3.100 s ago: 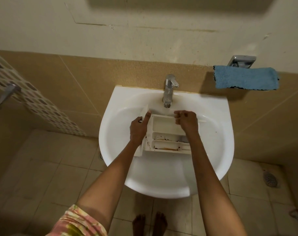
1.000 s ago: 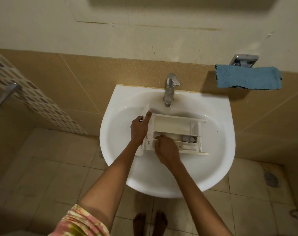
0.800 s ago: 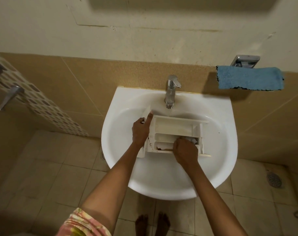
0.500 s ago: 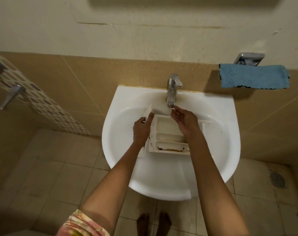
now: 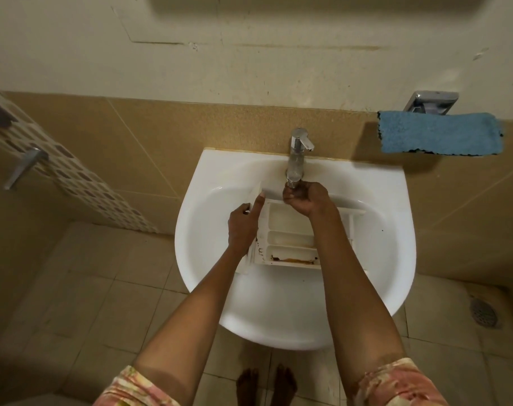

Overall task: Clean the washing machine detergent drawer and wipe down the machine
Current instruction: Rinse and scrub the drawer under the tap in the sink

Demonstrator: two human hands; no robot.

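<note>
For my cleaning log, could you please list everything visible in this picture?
sink: one, white, on the tan tiled wall.
tap: one, chrome, at the sink's back edge.
detergent drawer: one, white with brown residue, in the sink.
cloth: one, blue, on the wall, upper right.
holder: one, chrome, above the cloth.
floor drain: one, grey, floor, right.
handle: one, metal, far left.
feet: two, bare, below the sink.
left hand: one, grip on the drawer's left end.
right hand: one, curled beneath the tap spout.
</note>
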